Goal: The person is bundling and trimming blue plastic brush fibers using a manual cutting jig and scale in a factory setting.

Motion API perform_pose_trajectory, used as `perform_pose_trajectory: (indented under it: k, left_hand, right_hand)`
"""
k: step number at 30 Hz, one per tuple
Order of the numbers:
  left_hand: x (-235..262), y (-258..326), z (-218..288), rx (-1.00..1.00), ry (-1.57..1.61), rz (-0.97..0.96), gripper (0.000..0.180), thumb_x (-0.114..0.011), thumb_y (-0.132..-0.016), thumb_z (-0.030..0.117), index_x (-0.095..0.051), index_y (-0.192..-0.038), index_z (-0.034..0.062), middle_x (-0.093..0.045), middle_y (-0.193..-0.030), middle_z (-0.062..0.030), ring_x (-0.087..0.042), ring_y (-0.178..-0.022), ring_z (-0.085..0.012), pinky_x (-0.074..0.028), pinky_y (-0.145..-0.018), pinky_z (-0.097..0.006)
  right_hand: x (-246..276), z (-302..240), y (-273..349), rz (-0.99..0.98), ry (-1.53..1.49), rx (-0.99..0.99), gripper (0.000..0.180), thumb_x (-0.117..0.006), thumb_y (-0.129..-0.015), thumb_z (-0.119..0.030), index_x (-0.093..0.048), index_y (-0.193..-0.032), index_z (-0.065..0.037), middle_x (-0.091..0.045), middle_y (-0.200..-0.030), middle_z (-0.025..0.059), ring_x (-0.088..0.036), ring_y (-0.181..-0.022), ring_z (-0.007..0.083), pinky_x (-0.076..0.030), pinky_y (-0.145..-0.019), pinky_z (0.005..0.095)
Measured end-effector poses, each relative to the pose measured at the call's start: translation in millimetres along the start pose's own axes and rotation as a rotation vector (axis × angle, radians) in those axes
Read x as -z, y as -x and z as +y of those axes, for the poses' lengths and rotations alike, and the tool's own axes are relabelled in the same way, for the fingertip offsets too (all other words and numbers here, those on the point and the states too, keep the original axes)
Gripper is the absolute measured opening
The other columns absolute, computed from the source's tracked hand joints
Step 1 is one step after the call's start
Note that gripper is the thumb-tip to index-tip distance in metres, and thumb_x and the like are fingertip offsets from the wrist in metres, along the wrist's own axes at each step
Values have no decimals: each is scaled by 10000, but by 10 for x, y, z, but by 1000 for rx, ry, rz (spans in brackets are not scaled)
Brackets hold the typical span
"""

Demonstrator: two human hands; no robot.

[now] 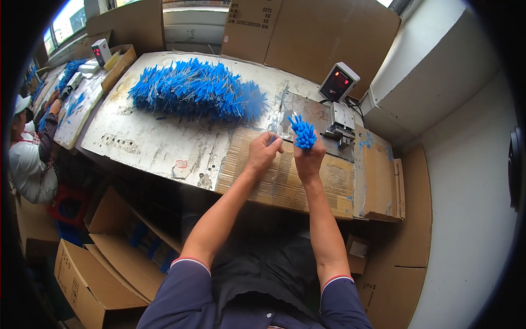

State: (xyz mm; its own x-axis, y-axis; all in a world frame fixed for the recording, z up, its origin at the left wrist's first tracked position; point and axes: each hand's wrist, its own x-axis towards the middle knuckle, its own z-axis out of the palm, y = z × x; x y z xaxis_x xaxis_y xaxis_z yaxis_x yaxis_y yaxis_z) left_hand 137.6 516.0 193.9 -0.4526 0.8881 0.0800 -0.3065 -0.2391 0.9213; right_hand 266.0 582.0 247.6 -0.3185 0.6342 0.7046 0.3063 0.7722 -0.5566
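My right hand [310,162] is closed round an upright bundle of thin blue-tipped sticks [303,131], whose tips fan out above the fist. Just left of it, my left hand [264,154] has its fingers curled and thumb pressed in. A small bluish bit shows at its fingertips, too small to name. Both hands are over a flattened cardboard sheet [235,164] at the table's near edge. Beyond my left hand, a large heap of the same blue-tipped sticks [194,90] lies across the white table [137,145].
Right of my right hand stands a small metal device [342,122], with a red-digit display box [338,82] behind it. Cardboard panels line the back. An open carton [98,279] stands low at left. A person [33,159] works at another table on the far left.
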Motion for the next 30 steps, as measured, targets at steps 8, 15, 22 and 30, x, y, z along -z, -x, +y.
perform_pose_trajectory:
  k: [8,15,22,30]
  left_hand:
    - [68,-27,-148,2,102,-73,149,-613,-922,86,-661,-1052,30,-658,-868,29,-541,-669,-19,-426,-583,-191]
    - [91,-5,-61,2,-41,-284,187,-555,-979,138,-657,-1107,49,-640,-833,27,-520,-639,-20,-405,-551,-195]
    - [88,9,127,165,5,-254,349,-502,-1072,285,-621,-1245,7,-617,-749,-9,-425,-493,-24,-319,-441,-177]
    - [106,22,212,239,179,-304,478,-375,-1098,353,-597,-1282,-28,-619,-742,-31,-436,-484,-37,-332,-417,-184]
  right_hand:
    - [187,-179,-249,-265,312,613,229,-688,-736,-18,-644,-961,-39,-702,-991,128,-651,-1050,326,-456,-1063,474]
    - [354,19,-317,-592,312,511,207,-645,-736,15,-641,-929,-58,-670,-869,100,-635,-895,302,-495,-886,446]
    - [619,297,-347,-313,154,161,257,-660,-790,87,-713,-1001,-51,-708,-884,74,-669,-818,263,-539,-726,372]
    - [49,145,-186,6,-830,-844,176,-837,-825,-103,-728,-924,-7,-702,-821,36,-585,-576,104,-493,-524,246]
